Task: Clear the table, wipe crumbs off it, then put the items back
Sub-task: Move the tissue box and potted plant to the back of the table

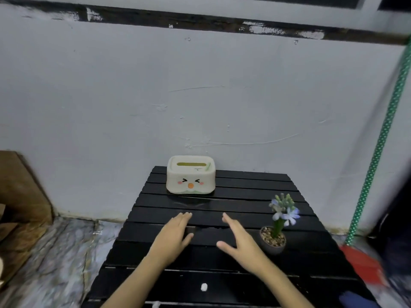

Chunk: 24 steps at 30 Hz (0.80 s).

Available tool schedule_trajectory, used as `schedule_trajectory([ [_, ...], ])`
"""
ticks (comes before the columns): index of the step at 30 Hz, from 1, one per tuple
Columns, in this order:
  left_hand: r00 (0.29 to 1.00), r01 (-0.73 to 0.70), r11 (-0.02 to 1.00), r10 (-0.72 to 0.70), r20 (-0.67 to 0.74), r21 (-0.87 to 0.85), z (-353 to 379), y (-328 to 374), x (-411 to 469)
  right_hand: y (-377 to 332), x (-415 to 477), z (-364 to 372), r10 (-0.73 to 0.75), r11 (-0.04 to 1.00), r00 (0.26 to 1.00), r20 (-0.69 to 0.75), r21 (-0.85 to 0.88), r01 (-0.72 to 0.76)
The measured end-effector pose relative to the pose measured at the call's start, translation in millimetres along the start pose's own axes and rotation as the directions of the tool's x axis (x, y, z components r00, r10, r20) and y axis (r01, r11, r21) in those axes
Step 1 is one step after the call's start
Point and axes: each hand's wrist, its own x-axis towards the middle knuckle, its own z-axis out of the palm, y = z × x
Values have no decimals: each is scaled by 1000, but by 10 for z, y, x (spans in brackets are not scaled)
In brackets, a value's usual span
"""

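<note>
Crumbs, small white bits [204,287], lie on the near slats of the black slatted wooden table [311,258], between the person's forearms, so the wiping is judged not yet done. Clearing looks to be the step in hand, since both items stand on the table. Beyond the crumbs, the left hand [174,234] and the right hand [239,237] reach forward over the middle slats, palms turned toward each other, fingers straight and spread wide, holding nothing. Just right of the right hand stands the small dark pot of pebbles with a purple-flowered plant [275,235], apart from the hand. Farther back, near the wall edge, sits the cream plastic tissue box with a cartoon face [190,175], well ahead of the fingertips. Next, the hands likely need to extend and close on the box's two sides.
</note>
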Motion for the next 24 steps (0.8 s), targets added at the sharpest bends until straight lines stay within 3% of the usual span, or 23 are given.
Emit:
schedule_trajectory([
  [6, 998, 59, 996, -59, -6, -60, 214, 7, -153, 237, -680, -13, 74, 994, 997, 21, 73, -75],
  [12, 996, 72, 995, -75, -40, -74, 221, 29, -176, 519, -1069, -314, 182, 980, 966, -186, 111, -164],
  [16, 996, 79, 993, -83, -38, -90, 217, 30, -179, 688, -961, -431, 237, 971, 909, -343, 72, -226],
  [24, 995, 83, 990, -88, -44, -111, 214, 31, -186, 682, -419, -375, 246, 969, 895, -373, 98, -226],
])
